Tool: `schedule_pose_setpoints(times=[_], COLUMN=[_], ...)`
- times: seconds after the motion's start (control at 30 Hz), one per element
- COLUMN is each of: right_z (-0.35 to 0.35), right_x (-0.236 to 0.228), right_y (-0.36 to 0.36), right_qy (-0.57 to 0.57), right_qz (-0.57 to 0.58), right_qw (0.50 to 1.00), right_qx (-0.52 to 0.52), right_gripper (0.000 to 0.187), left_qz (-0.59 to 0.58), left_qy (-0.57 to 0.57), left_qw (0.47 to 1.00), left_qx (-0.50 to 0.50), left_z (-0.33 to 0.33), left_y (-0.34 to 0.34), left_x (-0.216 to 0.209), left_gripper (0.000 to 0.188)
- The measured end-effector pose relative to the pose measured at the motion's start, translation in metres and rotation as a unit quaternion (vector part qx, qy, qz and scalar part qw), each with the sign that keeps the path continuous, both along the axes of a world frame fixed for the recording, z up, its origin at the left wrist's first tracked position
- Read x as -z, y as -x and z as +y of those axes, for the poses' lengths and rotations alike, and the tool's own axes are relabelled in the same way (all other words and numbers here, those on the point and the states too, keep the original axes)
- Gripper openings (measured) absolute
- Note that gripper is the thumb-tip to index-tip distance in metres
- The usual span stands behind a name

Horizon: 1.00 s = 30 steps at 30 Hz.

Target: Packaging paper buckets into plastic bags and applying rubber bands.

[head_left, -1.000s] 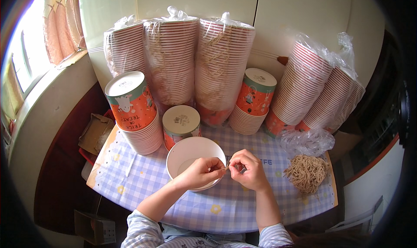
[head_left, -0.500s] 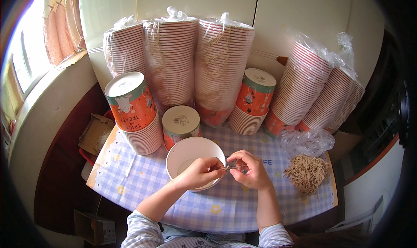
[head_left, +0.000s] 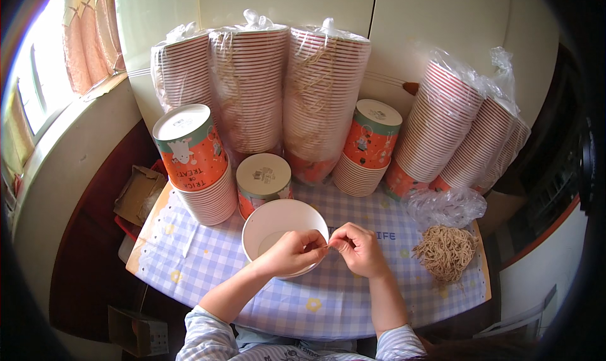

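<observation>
A white paper bucket (head_left: 273, 217) sits mouth up on the checked tablecloth, and both hands meet at its right rim. My left hand (head_left: 290, 253) reaches over the mouth, its thumb and fingers pinching a thin piece of twine (head_left: 327, 245). Close beside it, my right hand (head_left: 360, 252) pinches the same twine just outside the rim. Fingers hide most of that twine, so I cannot tell whether it is knotted or passes through the bucket. A tangled heap of tan twine (head_left: 445, 253) lies to the right.
Behind the bucket stands an upturned printed bucket (head_left: 264, 176). Orange-and-green bucket stacks rise at left (head_left: 192, 162) and right (head_left: 372, 140). Tall plastic-wrapped stacks (head_left: 249, 89) line the back, others lean (head_left: 435, 114) at right. Crumpled clear plastic (head_left: 445, 206) lies near the twine heap.
My right hand's fingers, earlier spread around a small loop of twine, have closed into a pinch nearer my left fingers. The left hand has hardly moved.
</observation>
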State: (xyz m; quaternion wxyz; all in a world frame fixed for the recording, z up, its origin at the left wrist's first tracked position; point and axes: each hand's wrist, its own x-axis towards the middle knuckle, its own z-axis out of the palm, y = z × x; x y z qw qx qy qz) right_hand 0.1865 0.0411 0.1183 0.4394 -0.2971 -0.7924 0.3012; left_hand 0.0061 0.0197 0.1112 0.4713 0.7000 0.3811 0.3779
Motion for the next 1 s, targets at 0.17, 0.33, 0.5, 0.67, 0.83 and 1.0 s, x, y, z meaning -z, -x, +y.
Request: schedule_pose_setpoints(times=[0.17,0.33,0.5,0.67,0.83,1.0], right_z=[-0.001,-0.001,-0.001,-0.001,-0.002,-0.004], right_x=[-0.003,-0.003,-0.003,0.001,0.004,0.009], right_y=[-0.004,-0.004,-0.004,-0.002,0.002,0.008], right_qy=[-0.011,0.008,0.016,0.028,0.004,-0.018], right_qz=[-0.002,0.012,0.013,0.03,0.022,0.023], right_qw=[0.999,0.999,1.0,0.999,0.999,0.997], right_qx=[0.037,0.033,0.016,0.007,0.036,0.074], right_gripper=[0.008,0.013,0.008,0.008,0.007,0.009], left_qz=[-0.006,0.011,0.031,-0.067,-0.074,-0.007], left_qy=[0.001,-0.005,-0.004,-0.016,-0.001,-0.069], left_qw=[1.0,1.0,0.999,0.998,0.997,0.998], left_qx=[0.004,-0.01,-0.006,-0.005,0.009,0.001], left_z=[-0.003,-0.004,-0.001,0.0,0.001,0.0], left_y=[-0.003,-0.003,-0.002,-0.007,-0.005,-0.002], left_x=[0.0,-0.005,-0.005,0.006,0.01,0.0], left_gripper=[0.012,0.013,0.018,0.018,0.013,0.01])
